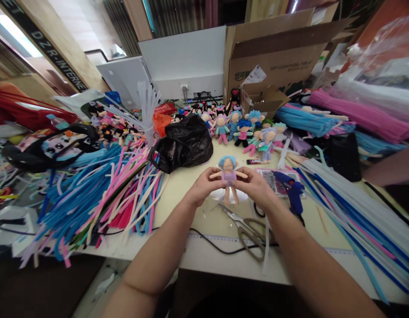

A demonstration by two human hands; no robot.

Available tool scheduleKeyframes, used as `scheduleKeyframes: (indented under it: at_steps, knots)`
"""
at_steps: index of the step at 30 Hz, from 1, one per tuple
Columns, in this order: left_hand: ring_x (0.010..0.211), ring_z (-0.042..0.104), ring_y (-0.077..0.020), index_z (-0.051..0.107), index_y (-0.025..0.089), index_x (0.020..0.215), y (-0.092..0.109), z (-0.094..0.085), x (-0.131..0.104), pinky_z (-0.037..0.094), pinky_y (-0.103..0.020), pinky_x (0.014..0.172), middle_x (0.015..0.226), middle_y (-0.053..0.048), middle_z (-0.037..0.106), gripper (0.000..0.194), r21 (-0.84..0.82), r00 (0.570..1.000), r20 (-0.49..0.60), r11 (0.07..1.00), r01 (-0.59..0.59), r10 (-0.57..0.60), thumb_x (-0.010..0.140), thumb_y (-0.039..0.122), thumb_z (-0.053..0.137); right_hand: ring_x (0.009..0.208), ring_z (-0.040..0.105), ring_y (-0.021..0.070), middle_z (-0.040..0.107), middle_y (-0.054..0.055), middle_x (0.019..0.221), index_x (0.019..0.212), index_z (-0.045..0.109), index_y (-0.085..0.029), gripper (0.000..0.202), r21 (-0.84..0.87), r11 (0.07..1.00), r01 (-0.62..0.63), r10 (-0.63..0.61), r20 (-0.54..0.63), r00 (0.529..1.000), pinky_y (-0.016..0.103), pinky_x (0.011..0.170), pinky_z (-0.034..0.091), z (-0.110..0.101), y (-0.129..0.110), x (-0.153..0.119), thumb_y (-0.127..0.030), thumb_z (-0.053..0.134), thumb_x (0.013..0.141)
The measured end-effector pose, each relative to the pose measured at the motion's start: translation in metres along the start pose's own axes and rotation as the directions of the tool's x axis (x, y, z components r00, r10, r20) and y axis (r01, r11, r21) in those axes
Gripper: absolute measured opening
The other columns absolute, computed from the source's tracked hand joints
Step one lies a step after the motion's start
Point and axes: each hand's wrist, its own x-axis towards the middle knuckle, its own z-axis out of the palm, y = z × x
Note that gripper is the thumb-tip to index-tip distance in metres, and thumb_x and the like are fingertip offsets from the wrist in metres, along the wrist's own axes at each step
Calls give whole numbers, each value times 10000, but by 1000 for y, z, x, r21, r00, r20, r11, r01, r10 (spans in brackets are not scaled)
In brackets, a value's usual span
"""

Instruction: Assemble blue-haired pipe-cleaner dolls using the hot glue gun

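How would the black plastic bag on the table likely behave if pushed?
The black plastic bag would probably fold, its film being thin and crumpled. Its glossy surface may be slippery. Slumped low, it seems unlikely to roll.

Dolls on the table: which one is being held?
The blue-haired, lilac-clothed doll, held between left hand and right hand; the other dolls are farther back, untouched.

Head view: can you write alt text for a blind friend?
A person's left hand and right hand hold a blue-haired doll in a purple top over a cluttered table. Scissors and a blue glue gun lie nearby, fuzzy craft stems on both sides, more dolls behind.
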Motion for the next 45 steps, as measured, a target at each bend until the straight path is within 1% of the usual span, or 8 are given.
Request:
scheduleKeyframes:
  at_steps: [4,7,12,15,35,37,42,45]
  knots:
    - [832,611,-160,552,167,973,0,3,-1,447,-302,778,894,-32,652,518,-18,1000,13,1000,1,-1,552,281,832,718,585,168,631,-13,750,798,577,-199,282,-3,1000,3,-3,-8,1000,290,679,446,0,-1,0,-369,736,639]
    - [802,604,-154,578,160,947,2,4,-1,452,-304,769,883,-34,646,463,-21,1000,2,1000,-13,13,572,297,813,707,578,164,625,-16,735,790,574,-199,284,-6,1000,7,-7,-6,1000,287,671,444,0,-1,0,-370,737,633]
    - [653,550,-120,632,140,765,4,1,0,396,-256,649,698,-13,617,277,65,998,-56,998,11,-7,591,312,761,698,565,159,615,-17,730,795,584,-195,294,-30,999,12,-12,-20,1000,282,661,432,0,1,1,-391,736,638]
    - [617,527,-113,643,135,743,3,0,1,341,-247,600,659,-13,615,238,97,998,-68,995,18,-11,599,303,731,694,558,156,609,-20,722,785,580,-196,288,-30,1000,7,-8,-13,1000,280,662,428,1,1,1,-389,732,636]
    - [592,534,-107,557,157,669,-5,3,3,346,-250,604,604,14,588,233,30,996,-88,999,-15,17,612,296,735,704,552,153,609,-22,728,792,584,-190,271,3,1000,18,-18,-24,1000,282,674,418,1,4,2,-353,736,638]
    - [593,536,-104,572,156,707,-4,3,3,346,-248,605,626,16,597,248,18,996,-87,1000,-16,17,610,299,750,706,552,154,608,-21,731,794,583,-189,274,13,1000,11,-11,-22,1000,286,677,420,1,4,2,-355,737,640]
    - [654,590,-116,622,190,999,-1,-2,2,327,-241,602,796,-7,659,445,-42,999,-45,999,22,-24,633,400,766,706,555,160,603,-19,732,809,588,-185,290,71,997,-8,12,-49,999,300,674,428,-2,3,2,-358,742,634]
    - [660,592,-126,657,165,925,-1,-3,3,319,-247,606,743,-24,652,404,-7,998,-37,999,47,-47,681,481,712,692,533,149,585,-22,720,798,595,-179,301,86,996,0,7,-82,997,294,661,417,-3,3,2,-358,758,619]
